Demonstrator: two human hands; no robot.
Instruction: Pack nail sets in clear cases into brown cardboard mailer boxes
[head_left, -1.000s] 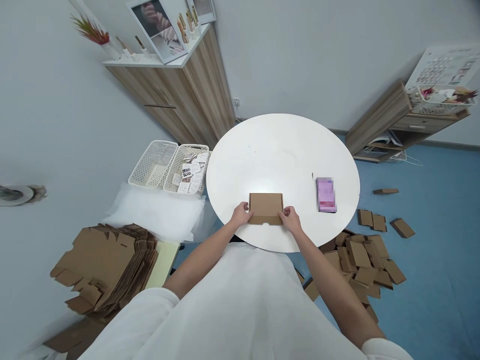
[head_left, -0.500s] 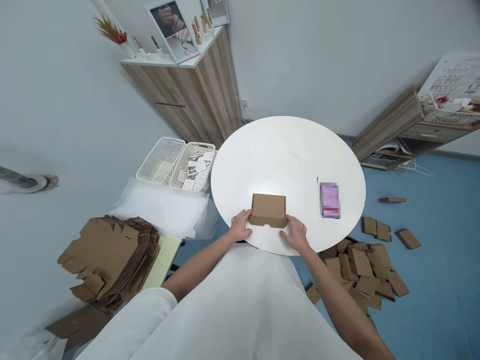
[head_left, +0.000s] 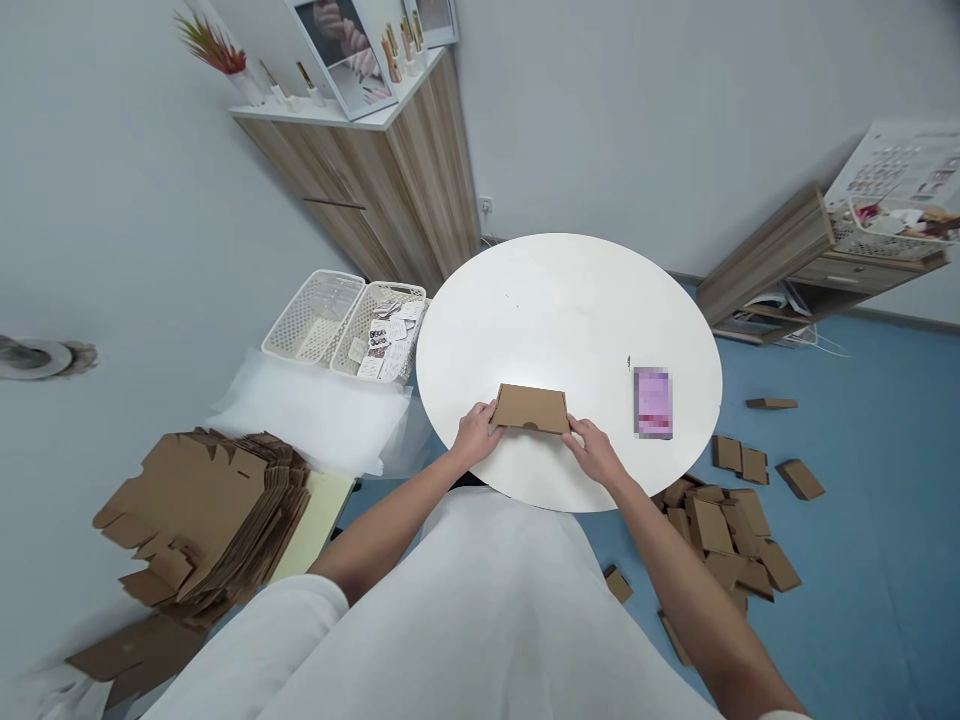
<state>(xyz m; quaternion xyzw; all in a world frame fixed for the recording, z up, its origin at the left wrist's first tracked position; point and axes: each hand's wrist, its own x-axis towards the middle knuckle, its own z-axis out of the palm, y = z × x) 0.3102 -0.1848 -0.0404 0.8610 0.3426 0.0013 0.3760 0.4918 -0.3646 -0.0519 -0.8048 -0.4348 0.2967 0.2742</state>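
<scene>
A small brown cardboard box is at the near side of the round white table, its lid down and the front flap no longer sticking out. My left hand grips the box's left end, thumb toward me. At the right end, my right hand holds the box with thumb and fingers at its corner. Whether the box rests on the table or is slightly raised, I cannot tell. To the right on the table lies a purple, pixelated flat item.
Flat cardboard blanks are stacked at the left, near white foam sheets and two white baskets. Folded boxes lie heaped on the blue floor at the right. A wooden cabinet stands behind.
The box's front flap, which stuck out toward me, is now tucked in and the box looks closed. My hands have shifted from beside its front corners to gripping both ends.
</scene>
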